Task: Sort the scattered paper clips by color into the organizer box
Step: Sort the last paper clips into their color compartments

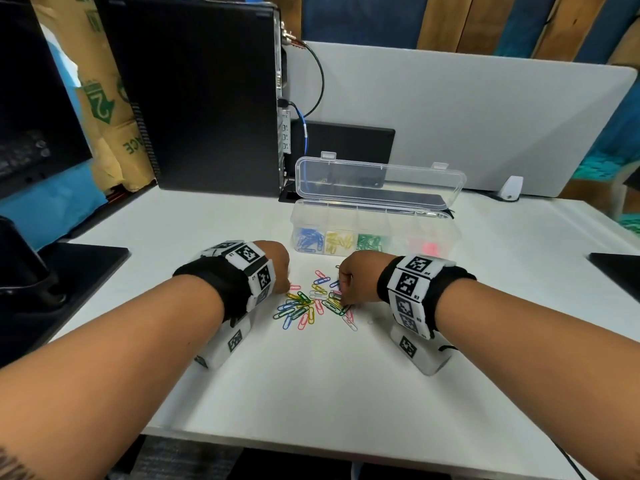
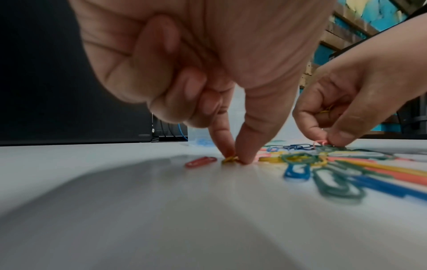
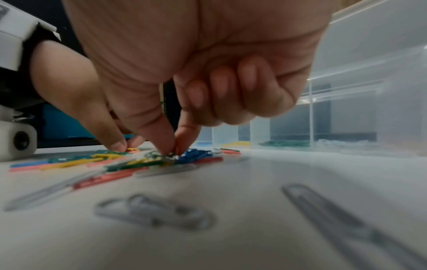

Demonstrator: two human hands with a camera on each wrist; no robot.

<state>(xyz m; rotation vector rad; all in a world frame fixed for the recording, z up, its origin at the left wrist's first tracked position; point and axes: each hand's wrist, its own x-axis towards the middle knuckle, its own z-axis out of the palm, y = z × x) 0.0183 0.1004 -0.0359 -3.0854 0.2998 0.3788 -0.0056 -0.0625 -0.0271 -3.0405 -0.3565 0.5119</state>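
Note:
A pile of coloured paper clips [image 1: 311, 303] lies on the white table [image 1: 311, 393] between my two hands. Thumb and index finger of my left hand [image 2: 233, 158] pinch a yellow clip [image 2: 230, 159] at the pile's left edge, beside a red clip [image 2: 201, 162]. My right hand [image 3: 173, 152] pinches a clip at the pile's right side; its colour is unclear. In the left wrist view a bit of yellow shows inside the right hand's curled fingers [image 2: 323, 111]. Behind the pile stands the clear organizer box [image 1: 450, 233] with its lid open, holding blue, yellow, green, clear and pink clips in separate compartments.
A black computer tower [image 1: 201, 98] stands at the back left, with cables beside it. A white partition [image 1: 485, 116] closes off the back. Dark pads lie at the left [image 1: 86, 265] and right [image 1: 620, 268] table edges. Clear clips [image 3: 152, 211] lie loose near my right wrist.

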